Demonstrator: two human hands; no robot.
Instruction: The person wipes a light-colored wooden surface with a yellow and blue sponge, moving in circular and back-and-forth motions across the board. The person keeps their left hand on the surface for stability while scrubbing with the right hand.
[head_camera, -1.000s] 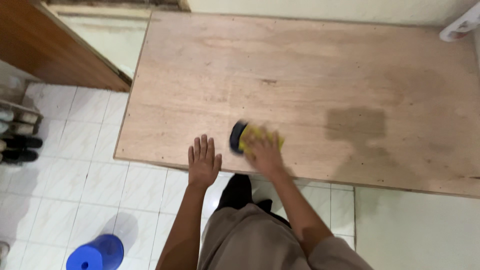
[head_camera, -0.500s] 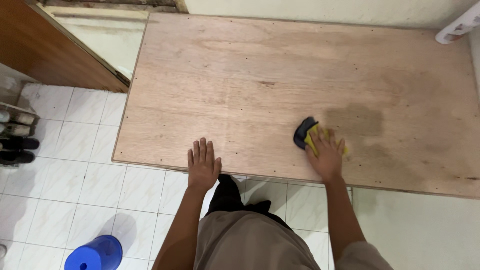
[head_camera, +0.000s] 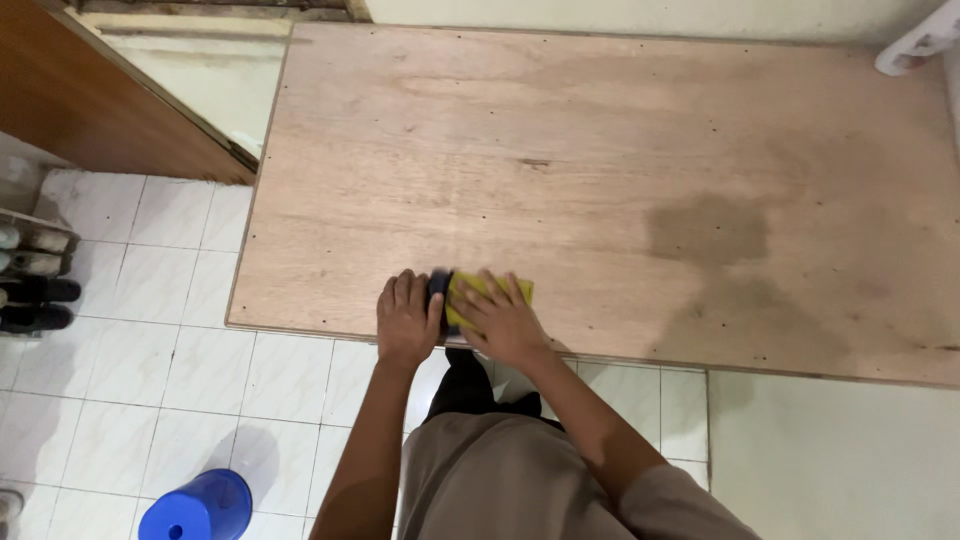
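In the head view, the right hand (head_camera: 497, 318) lies spread, fingers extended, pressing down on a yellow sponge (head_camera: 480, 293) with a dark edge, near the front edge of the plywood tabletop (head_camera: 560, 150). The left hand (head_camera: 406, 318) rests flat and open on the wood just beside it, its thumb side touching the sponge's dark end. A dark damp patch (head_camera: 708, 228) lies well to the right. A blue plastic container (head_camera: 197, 506) stands on the white tiled floor (head_camera: 150, 330); a white roll (head_camera: 915, 48) with red markings sits at the far right corner.
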